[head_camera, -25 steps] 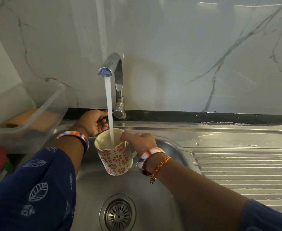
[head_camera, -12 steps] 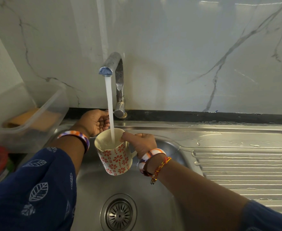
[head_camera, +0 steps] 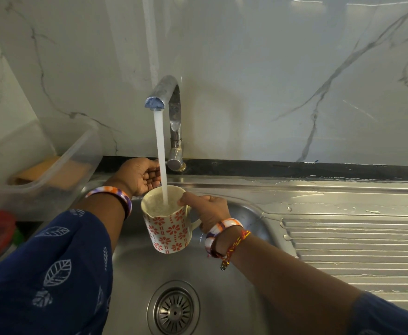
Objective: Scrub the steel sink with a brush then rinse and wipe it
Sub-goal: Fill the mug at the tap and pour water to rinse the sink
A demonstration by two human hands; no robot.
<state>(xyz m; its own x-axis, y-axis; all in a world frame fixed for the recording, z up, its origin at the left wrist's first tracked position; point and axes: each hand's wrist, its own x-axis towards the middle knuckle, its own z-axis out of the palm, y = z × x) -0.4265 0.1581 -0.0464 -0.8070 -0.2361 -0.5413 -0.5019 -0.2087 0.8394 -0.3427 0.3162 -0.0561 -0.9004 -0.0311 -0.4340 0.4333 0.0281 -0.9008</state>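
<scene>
Water level in floral mug (head_camera: 168, 228) higher than a second ago, near rim. Right hand (head_camera: 207, 209) clamped on handle; left hand (head_camera: 140, 175) loosely curled, holding nothing. Rinse water almost ready.

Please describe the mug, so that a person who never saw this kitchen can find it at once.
Start at the steel sink below the marble wall and follow the water falling from the tap. It lands in the mug, which the right hand holds by its handle over the basin. It alone is white with red flowers.
</scene>
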